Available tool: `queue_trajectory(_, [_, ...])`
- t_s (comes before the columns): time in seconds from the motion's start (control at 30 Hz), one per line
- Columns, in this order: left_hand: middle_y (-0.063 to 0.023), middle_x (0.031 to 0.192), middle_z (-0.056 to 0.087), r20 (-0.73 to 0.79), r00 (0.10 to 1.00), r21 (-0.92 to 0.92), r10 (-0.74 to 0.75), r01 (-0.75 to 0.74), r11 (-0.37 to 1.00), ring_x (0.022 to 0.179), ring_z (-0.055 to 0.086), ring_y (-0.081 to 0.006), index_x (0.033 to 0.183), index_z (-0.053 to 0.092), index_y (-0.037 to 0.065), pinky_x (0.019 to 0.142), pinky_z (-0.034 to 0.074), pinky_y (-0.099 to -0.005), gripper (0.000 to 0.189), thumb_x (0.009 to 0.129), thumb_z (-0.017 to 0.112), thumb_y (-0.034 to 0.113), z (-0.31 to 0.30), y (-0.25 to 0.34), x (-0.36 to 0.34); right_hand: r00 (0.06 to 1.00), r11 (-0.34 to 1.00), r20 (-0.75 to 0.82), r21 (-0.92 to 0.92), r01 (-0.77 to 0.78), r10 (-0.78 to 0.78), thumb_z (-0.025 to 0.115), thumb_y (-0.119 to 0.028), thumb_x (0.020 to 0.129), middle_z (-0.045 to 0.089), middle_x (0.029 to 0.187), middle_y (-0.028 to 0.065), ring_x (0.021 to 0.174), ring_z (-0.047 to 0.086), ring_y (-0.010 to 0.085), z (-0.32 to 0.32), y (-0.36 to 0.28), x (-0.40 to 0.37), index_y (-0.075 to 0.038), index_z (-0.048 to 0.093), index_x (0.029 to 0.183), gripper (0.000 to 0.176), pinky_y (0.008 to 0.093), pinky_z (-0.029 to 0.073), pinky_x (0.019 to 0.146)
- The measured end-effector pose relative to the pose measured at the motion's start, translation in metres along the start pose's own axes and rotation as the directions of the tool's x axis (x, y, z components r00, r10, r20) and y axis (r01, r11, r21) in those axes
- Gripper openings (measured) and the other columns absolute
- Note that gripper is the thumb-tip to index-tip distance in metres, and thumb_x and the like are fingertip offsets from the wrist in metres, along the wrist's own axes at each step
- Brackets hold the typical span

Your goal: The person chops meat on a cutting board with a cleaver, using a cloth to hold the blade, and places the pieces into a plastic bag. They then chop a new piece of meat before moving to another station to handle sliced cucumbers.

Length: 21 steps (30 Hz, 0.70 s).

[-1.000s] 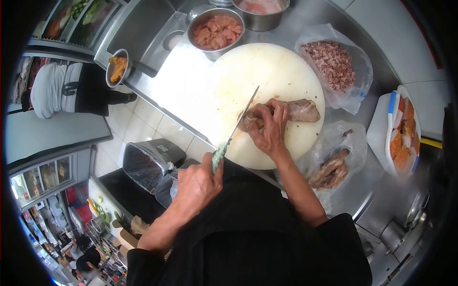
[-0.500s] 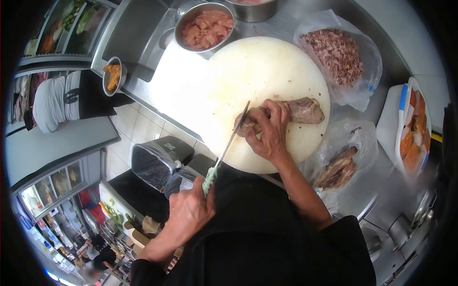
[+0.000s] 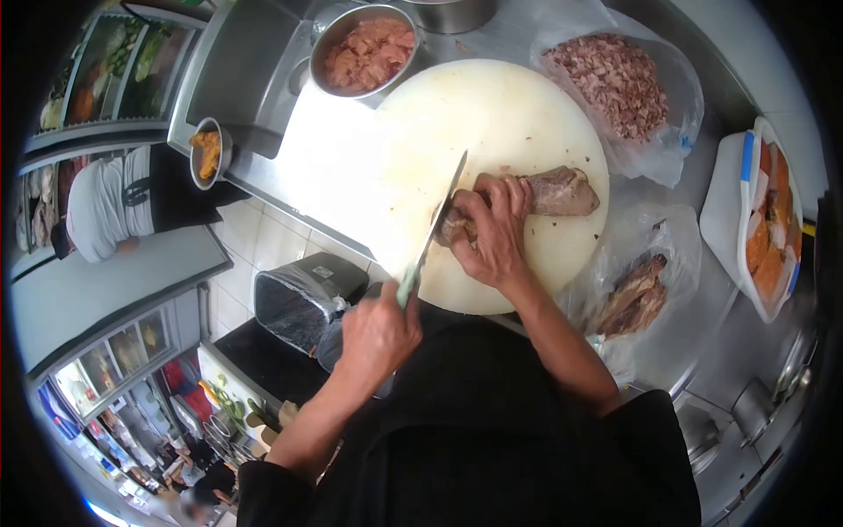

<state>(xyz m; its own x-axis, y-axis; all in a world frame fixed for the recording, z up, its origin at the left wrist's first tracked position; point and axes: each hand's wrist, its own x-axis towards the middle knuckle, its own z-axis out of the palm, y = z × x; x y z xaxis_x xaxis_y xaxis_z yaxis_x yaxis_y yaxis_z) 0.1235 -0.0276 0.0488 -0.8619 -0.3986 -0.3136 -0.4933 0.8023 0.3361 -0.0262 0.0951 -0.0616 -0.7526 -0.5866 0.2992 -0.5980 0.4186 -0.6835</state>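
Note:
My left hand (image 3: 378, 334) is shut on the green handle of a long knife (image 3: 443, 206). Its blade rests across the left end of a brown piece of cooked meat (image 3: 562, 191). That meat lies on a round white cutting board (image 3: 492, 114). My right hand (image 3: 496, 233) presses down on the meat right beside the blade, fingers curled over it.
A steel bowl of raw pink meat pieces (image 3: 367, 48) stands behind the board. A bag of diced meat (image 3: 619, 79) and a bag of cooked meat (image 3: 634, 294) lie to the right, beside a white container (image 3: 764, 228). A lined bin (image 3: 299, 303) and another person (image 3: 114, 202) are at left.
My left hand drew the knife back toward me, then pushed it forward again through the meat's end. My right hand stayed on the meat.

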Motion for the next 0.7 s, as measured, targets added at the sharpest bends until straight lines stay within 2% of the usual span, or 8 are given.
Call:
queue_trajectory(0.03, [-0.0264,0.059,0.061,0.004,1.000,0.004,0.011,-0.011,1.000,0.058,0.064,-0.0478,0.094,0.058,0.001,0.054,0.053,-0.0547,0.021,0.094,0.063,0.021,0.004,0.003,0.014,1.000,1.000,0.006,0.003,-0.005,0.005,0.062,-0.028,0.072,0.049,0.118,0.0125,0.121,0.037,0.0360,0.000,0.000,0.001,-0.012,0.062,0.104,0.036,0.0596,0.019,0.112])
queue_trajectory(0.1, [-0.0319,0.068,0.063,0.016,0.998,-0.043,-0.060,0.060,0.997,0.066,0.064,-0.0499,0.096,0.063,-0.002,0.062,0.053,-0.0569,0.025,0.095,0.062,0.022,0.012,0.016,0.048,1.000,1.000,0.018,0.009,-0.013,0.013,0.063,-0.028,0.073,0.050,0.119,0.0130,0.122,0.038,0.0361,-0.001,0.000,0.002,-0.012,0.062,0.105,0.036,0.0608,0.018,0.112])
queue_trajectory(0.23, [-0.0348,0.078,0.064,-0.089,0.996,-0.174,0.007,-0.022,0.984,0.079,0.065,-0.0509,0.094,0.067,-0.005,0.073,0.053,-0.0545,0.034,0.095,0.062,0.029,0.011,0.036,0.121,1.000,1.000,0.007,0.018,0.022,-0.022,0.063,-0.028,0.075,0.048,0.118,0.0129,0.122,0.041,0.0356,0.003,-0.001,0.000,-0.012,0.060,0.109,0.038,0.0618,0.016,0.113])
queue_trajectory(0.37, [-0.0356,0.080,0.064,-0.061,0.997,-0.201,0.042,-0.054,0.978,0.082,0.066,-0.0502,0.097,0.067,-0.007,0.075,0.052,-0.0523,0.042,0.099,0.058,0.035,-0.019,0.035,0.130,0.999,0.998,-0.034,0.056,0.005,-0.003,0.063,-0.026,0.078,0.043,0.114,0.0142,0.116,0.043,0.0356,0.003,0.003,0.001,-0.012,0.060,0.109,0.034,0.0622,0.017,0.113])
queue_trajectory(0.43, [-0.0334,0.073,0.064,-0.010,0.996,-0.298,-0.091,0.084,0.951,0.081,0.065,-0.0530,0.096,0.066,-0.007,0.076,0.051,-0.0551,0.044,0.100,0.056,0.036,-0.041,0.036,0.108,0.999,0.998,-0.039,0.052,0.021,-0.019,0.062,-0.027,0.078,0.044,0.115,0.0141,0.116,0.043,0.0359,0.003,0.002,0.000,-0.012,0.060,0.108,0.033,0.0617,0.017,0.114])
queue_trajectory(0.5, [-0.0327,0.071,0.063,-0.047,0.995,-0.301,-0.087,0.068,0.951,0.075,0.064,-0.0531,0.097,0.063,-0.005,0.071,0.050,-0.0573,0.043,0.101,0.056,0.037,-0.050,0.035,0.083,0.999,0.999,-0.034,0.047,0.008,-0.007,0.062,-0.026,0.079,0.044,0.115,0.0137,0.118,0.043,0.0358,0.004,0.002,-0.001,-0.013,0.058,0.107,0.032,0.0610,0.017,0.114])
queue_trajectory(0.57, [-0.0313,0.066,0.062,-0.084,0.991,-0.227,-0.100,0.079,0.971,0.067,0.063,-0.0526,0.097,0.058,-0.003,0.062,0.050,-0.0576,0.034,0.101,0.057,0.031,-0.053,0.034,0.061,0.999,0.999,-0.042,0.043,0.008,-0.006,0.063,-0.024,0.077,0.045,0.116,0.0138,0.120,0.042,0.0361,0.005,0.002,-0.001,-0.012,0.055,0.111,0.037,0.0607,0.018,0.114])
queue_trajectory(0.7, [-0.0293,0.060,0.060,-0.096,0.994,-0.144,-0.046,0.032,0.989,0.058,0.061,-0.0511,0.096,0.054,0.000,0.055,0.049,-0.0570,0.026,0.099,0.059,0.025,-0.042,0.030,0.030,0.997,0.998,-0.082,0.064,0.021,-0.016,0.065,-0.021,0.075,0.046,0.118,0.0143,0.121,0.042,0.0367,0.006,0.002,0.000,-0.012,0.052,0.115,0.043,0.0602,0.018,0.114])
